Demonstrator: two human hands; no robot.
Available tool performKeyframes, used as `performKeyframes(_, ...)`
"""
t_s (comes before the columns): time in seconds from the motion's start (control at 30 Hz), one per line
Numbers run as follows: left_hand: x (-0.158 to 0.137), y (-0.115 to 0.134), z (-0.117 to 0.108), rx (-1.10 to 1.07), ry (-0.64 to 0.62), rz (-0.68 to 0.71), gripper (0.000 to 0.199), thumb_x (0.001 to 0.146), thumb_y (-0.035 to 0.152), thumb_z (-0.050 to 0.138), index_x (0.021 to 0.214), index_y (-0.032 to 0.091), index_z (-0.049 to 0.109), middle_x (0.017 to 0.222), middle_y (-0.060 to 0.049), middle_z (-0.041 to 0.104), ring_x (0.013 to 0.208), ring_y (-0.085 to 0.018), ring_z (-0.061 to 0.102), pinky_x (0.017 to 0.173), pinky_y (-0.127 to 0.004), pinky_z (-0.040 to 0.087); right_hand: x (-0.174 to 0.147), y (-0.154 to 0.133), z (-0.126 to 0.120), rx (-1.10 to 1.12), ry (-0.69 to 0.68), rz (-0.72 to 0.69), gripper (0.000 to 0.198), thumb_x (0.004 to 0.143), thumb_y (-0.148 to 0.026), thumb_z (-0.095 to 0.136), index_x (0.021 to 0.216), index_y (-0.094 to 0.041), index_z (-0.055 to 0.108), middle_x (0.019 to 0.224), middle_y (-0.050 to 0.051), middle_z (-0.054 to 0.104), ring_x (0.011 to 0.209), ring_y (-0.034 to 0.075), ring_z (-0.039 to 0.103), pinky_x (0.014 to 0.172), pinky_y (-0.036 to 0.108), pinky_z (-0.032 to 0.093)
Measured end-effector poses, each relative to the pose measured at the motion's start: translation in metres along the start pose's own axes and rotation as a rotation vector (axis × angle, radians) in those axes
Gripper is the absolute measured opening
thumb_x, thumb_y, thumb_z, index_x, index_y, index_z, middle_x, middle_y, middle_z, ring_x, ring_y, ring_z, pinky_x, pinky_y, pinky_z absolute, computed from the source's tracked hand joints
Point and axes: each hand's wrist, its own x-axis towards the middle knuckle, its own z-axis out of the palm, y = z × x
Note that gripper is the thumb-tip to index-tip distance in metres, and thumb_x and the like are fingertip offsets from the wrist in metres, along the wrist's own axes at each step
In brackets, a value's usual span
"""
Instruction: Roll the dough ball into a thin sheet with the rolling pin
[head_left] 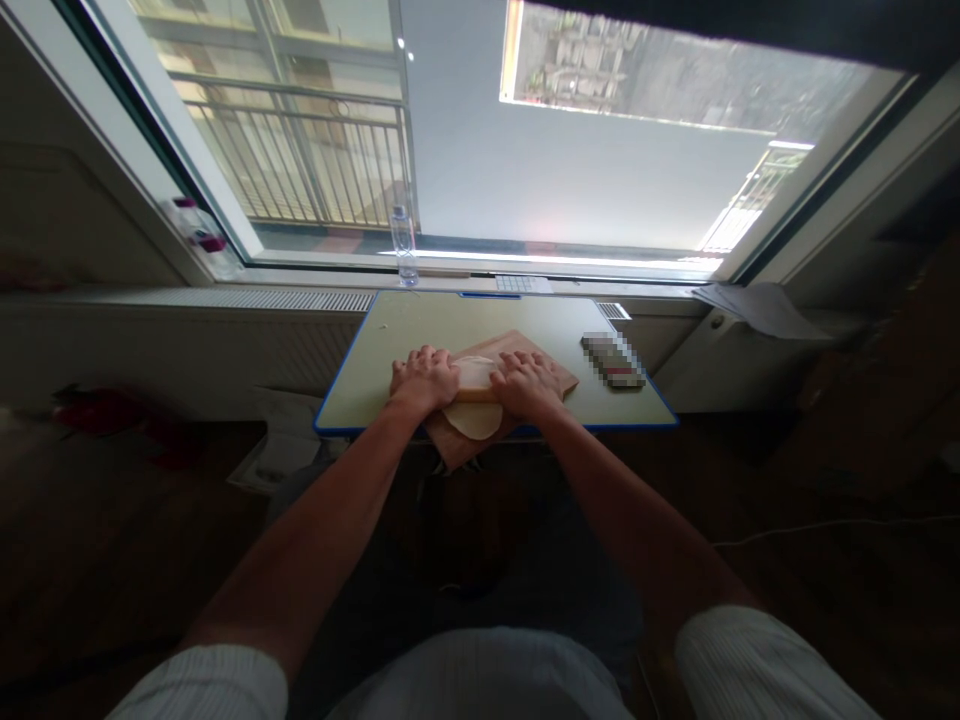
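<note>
A light wooden rolling pin (478, 395) lies crosswise on a flat, pale round of dough (475, 422). Dough shows both beyond the pin and in front of it. Under it is a brown wooden board (517, 343), turned at an angle with one corner past the table's near edge. My left hand (426, 377) is curled over the pin's left end, and my right hand (529, 382) grips the other end in the same way. Both ends of the pin are hidden under my palms and fingers.
The small table (360, 375) has a blue rim. A pixelated dark object, perhaps a phone (613, 360), lies on its right side. Behind, a clear bottle (403, 248) stands on the sill below the window. Papers (757, 308) rest at the right.
</note>
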Motion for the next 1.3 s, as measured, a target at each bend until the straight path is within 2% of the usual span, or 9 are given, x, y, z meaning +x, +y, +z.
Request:
performKeyframes(0.4, 0.02, -0.001, 0.002, -0.02, 0.028, -0.012, 0.054, 0.101, 0.046, 0.035, 0.13, 0.024, 0.074, 0.143, -0.02, 0.065, 0.133, -0.038, 0.059, 0.111, -0.06, 0.044, 0.017, 0.002, 0.002, -0.02, 0.045, -0.067, 0.056, 0.108, -0.048, 0.042, 0.152, -0.02, 0.061, 0.154, 0.011, 0.064, 0.141, 0.032, 0.054, 0.121, 0.046, 0.036)
performKeyframes(0.67, 0.027, 0.0, 0.001, -0.03, 0.025, -0.032, 0.052, 0.1, 0.044, 0.037, 0.133, 0.024, 0.073, 0.142, -0.019, 0.067, 0.131, -0.036, 0.062, 0.11, -0.057, 0.047, 0.018, -0.001, -0.001, 0.032, 0.072, -0.033, 0.056, 0.106, -0.048, 0.042, 0.152, -0.024, 0.062, 0.157, 0.009, 0.061, 0.142, 0.033, 0.051, 0.119, 0.051, 0.038)
performKeyframes(0.97, 0.038, 0.001, 0.001, -0.009, 0.072, -0.008, 0.05, 0.098, 0.036, 0.04, 0.124, 0.019, 0.078, 0.132, -0.019, 0.075, 0.121, -0.036, 0.071, 0.103, -0.051, 0.053, 0.039, 0.004, 0.004, 0.053, -0.014, -0.025, 0.057, 0.105, -0.05, 0.043, 0.153, -0.027, 0.061, 0.155, 0.011, 0.062, 0.141, 0.035, 0.053, 0.115, 0.055, 0.042)
performKeyframes(1.13, 0.044, 0.003, -0.002, -0.013, 0.052, -0.025, 0.049, 0.098, 0.035, 0.041, 0.121, 0.017, 0.08, 0.124, -0.02, 0.078, 0.118, -0.034, 0.073, 0.103, -0.046, 0.054, 0.046, 0.003, 0.003, 0.115, 0.02, 0.003, 0.053, 0.101, -0.051, 0.048, 0.139, -0.022, 0.071, 0.144, 0.014, 0.069, 0.129, 0.035, 0.061, 0.111, 0.05, 0.046)
performKeyframes(1.3, 0.052, 0.005, -0.004, -0.019, 0.048, -0.047, 0.048, 0.099, 0.035, 0.042, 0.12, 0.015, 0.081, 0.121, -0.023, 0.079, 0.117, -0.036, 0.074, 0.101, -0.046, 0.055, 0.048, 0.002, -0.001, 0.103, 0.043, -0.029, 0.049, 0.1, -0.047, 0.047, 0.13, -0.02, 0.075, 0.139, 0.015, 0.07, 0.128, 0.035, 0.06, 0.109, 0.046, 0.047)
